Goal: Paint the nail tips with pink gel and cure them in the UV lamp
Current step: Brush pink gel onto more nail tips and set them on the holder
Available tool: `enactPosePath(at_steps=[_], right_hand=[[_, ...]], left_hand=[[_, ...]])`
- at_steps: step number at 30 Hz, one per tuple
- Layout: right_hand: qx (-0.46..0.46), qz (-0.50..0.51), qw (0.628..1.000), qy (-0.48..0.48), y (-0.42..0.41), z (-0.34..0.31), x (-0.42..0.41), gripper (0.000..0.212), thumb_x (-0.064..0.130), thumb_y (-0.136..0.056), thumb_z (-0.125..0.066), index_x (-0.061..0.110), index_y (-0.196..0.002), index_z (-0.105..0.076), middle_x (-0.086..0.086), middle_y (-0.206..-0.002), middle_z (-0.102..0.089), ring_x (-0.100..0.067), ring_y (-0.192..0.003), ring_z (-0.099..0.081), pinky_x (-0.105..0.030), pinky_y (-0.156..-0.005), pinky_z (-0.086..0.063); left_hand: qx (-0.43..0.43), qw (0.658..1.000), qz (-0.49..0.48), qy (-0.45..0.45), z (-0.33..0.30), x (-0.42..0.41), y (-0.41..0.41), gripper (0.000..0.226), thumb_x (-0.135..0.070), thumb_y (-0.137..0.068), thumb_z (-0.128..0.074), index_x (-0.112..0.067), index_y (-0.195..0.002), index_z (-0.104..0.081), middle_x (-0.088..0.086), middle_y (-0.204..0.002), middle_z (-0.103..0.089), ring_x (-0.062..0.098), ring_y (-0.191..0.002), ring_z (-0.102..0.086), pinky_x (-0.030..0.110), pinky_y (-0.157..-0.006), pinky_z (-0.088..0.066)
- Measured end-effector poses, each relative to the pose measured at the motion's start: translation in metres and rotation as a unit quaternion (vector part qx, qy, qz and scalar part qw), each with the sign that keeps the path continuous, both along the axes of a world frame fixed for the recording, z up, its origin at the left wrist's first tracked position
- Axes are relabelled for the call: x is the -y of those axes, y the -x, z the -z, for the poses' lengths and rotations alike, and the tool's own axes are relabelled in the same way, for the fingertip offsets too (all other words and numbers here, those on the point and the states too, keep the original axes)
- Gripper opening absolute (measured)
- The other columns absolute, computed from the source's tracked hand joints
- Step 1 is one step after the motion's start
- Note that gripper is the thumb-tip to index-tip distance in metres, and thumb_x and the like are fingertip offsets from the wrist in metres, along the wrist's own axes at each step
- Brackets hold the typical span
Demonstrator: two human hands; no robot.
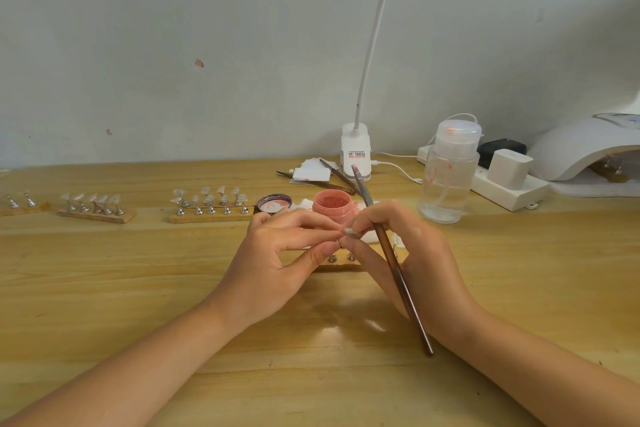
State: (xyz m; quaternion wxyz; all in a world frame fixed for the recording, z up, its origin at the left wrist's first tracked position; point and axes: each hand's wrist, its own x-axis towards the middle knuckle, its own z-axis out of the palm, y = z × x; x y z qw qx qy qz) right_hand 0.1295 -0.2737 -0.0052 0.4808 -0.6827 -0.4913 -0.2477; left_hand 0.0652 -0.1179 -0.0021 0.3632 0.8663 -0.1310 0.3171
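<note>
L hand (277,253) & R hand (405,253) both pinched one nail tip (350,231) over a wooden stand (341,266); R also held brush (391,253). Pink gel jar (333,206) sat just behind fingers, UV lamp (585,152) far R by wall. Bare wood table (104,288) lay open L of hands.

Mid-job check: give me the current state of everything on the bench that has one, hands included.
pink gel jar: open, upright.
jar lid: off, lying left of jar.
brush: held in right hand, bristle end up.
nail tip: pinched between both hands.
left hand: pinching the tip.
UV lamp: tips on stands inside.
pump bottle: capped, part full.
</note>
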Motion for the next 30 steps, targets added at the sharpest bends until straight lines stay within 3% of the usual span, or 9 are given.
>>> enactPosePath(at_steps=[6, 10, 12, 14, 19, 22, 24, 27, 30], right_hand=[[-0.001, -0.008, 1.0, 0.005, 0.002, 0.0, -0.001, 0.013, 0.009, -0.078, -0.068, 0.008, -0.088, -0.06, 0.017, -0.098, -0.056, 0.015, -0.091, -0.055, -0.003, -0.079, -0.041], [-0.025, -0.013, 1.0, 0.011, 0.003, -0.003, -0.001, 0.022, 0.013, -0.078, -0.067, 0.021, -0.094, -0.055, 0.017, -0.096, -0.059, 0.002, -0.091, -0.059, -0.003, -0.078, -0.041], [-0.029, -0.014, 0.999, 0.015, 0.003, -0.003, 0.0, 0.027, 0.016, -0.078, -0.066, 0.028, -0.097, -0.051, 0.023, -0.096, -0.057, 0.006, -0.091, -0.059, -0.002, -0.077, -0.04], [-0.03, -0.014, 0.999, 0.015, 0.003, -0.003, 0.0, 0.027, 0.02, -0.079, -0.066, 0.029, -0.098, -0.05, 0.028, -0.095, -0.054, 0.01, -0.09, -0.057, -0.002, -0.077, -0.041], [-0.025, -0.026, 0.999, 0.008, 0.0, -0.004, 0.001, 0.027, 0.026, -0.079, -0.064, 0.026, -0.102, -0.05, 0.028, -0.102, -0.053, 0.006, -0.088, -0.059, -0.007, -0.081, -0.044], [-0.023, -0.014, 1.0, 0.003, -0.001, -0.003, 0.001, 0.031, 0.027, -0.077, -0.072, 0.025, -0.1, -0.05, 0.03, -0.097, -0.055, 0.007, -0.086, -0.058, -0.007, -0.082, -0.042], [-0.029, 0.0, 1.0, 0.008, -0.001, -0.002, 0.002, 0.024, 0.031, -0.079, -0.066, 0.025, -0.098, -0.053, 0.026, -0.091, -0.058, 0.005, -0.083, -0.058, -0.007, -0.082, -0.041], [-0.058, 0.005, 0.998, -0.007, 0.001, -0.004, 0.003, 0.009, 0.032, -0.087, -0.053, 0.03, -0.095, -0.057, 0.02, -0.085, -0.063, 0.004, -0.079, -0.06, -0.007, -0.074, -0.042], [-0.081, -0.014, 0.996, -0.046, 0.0, -0.009, 0.003, 0.015, 0.03, -0.091, -0.043, 0.035, -0.096, -0.057, 0.018, -0.078, -0.064, 0.006, -0.071, -0.061, -0.008, -0.064, -0.045]], left_hand=[[-0.013, 0.999, 0.017, 0.03, -0.002, 0.0, 0.002, 0.019, -0.038, -0.078, -0.058, -0.033, -0.093, -0.068, -0.019, -0.091, -0.065, -0.003, -0.096, -0.055, 0.039, -0.09, -0.035], [-0.018, 0.999, 0.027, 0.036, -0.003, -0.001, 0.002, 0.02, -0.031, -0.077, -0.061, -0.034, -0.095, -0.07, -0.017, -0.094, -0.066, 0.0, -0.093, -0.057, 0.041, -0.088, -0.037], [-0.024, 0.998, 0.034, 0.052, -0.003, -0.002, 0.001, 0.023, -0.029, -0.075, -0.063, -0.033, -0.097, -0.068, -0.017, -0.094, -0.066, 0.001, -0.092, -0.059, 0.038, -0.088, -0.04], [-0.025, 0.995, 0.051, 0.079, -0.002, -0.004, 0.001, 0.018, -0.026, -0.073, -0.066, -0.026, -0.09, -0.073, -0.014, -0.09, -0.068, 0.004, -0.089, -0.06, 0.025, -0.084, -0.043], [-0.029, 0.989, 0.041, 0.138, 0.0, -0.007, 0.0, 0.009, -0.022, -0.072, -0.074, -0.025, -0.08, -0.072, -0.011, -0.084, -0.069, 0.002, -0.086, -0.062, 0.006, -0.08, -0.04], [-0.038, 0.98, 0.016, 0.194, 0.0, -0.009, -0.001, 0.004, -0.026, -0.071, -0.068, -0.027, -0.074, -0.069, -0.006, -0.081, -0.069, -0.001, -0.084, -0.06, 0.005, -0.075, -0.04], [-0.042, 0.975, -0.003, 0.218, -0.001, -0.011, -0.001, 0.004, -0.03, -0.071, -0.064, -0.026, -0.071, -0.065, -0.005, -0.08, -0.07, -0.001, -0.078, -0.06, 0.008, -0.072, -0.041], [-0.04, 0.962, -0.013, 0.27, 0.0, -0.013, -0.003, 0.013, -0.015, -0.079, -0.062, -0.024, -0.071, -0.062, -0.008, -0.075, -0.07, -0.002, -0.066, -0.058, 0.008, -0.065, -0.043], [-0.046, 0.954, -0.02, 0.297, 0.0, -0.013, -0.005, 0.018, -0.005, -0.085, -0.057, -0.02, -0.077, -0.062, -0.008, -0.072, -0.071, -0.002, -0.058, -0.055, 0.007, -0.059, -0.043]])
